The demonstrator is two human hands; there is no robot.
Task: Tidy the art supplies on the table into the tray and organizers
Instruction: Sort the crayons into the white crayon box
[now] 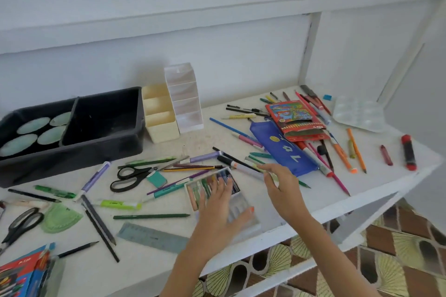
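Pastel box (pixel 196 191) lies right of the black tray (pixel 72 161) and nearer the person than the tray. Its long axis runs diagonal, far-left to near-right. L hand (pixel 217 202) rests flat on top, fingers straight and spread over the sticks, thumb out along the clear near end. R hand (pixel 281 188) hovers further right of the tray again, fingers loosely apart, tips by some pen ends; holds nothing I can make out. So L hand is the nearer one, already on the box, w/ the tray up and left of it. Hidden: L palm covers the box's middle, so can't tell if the clear end is a lid or a 2nd compartment.
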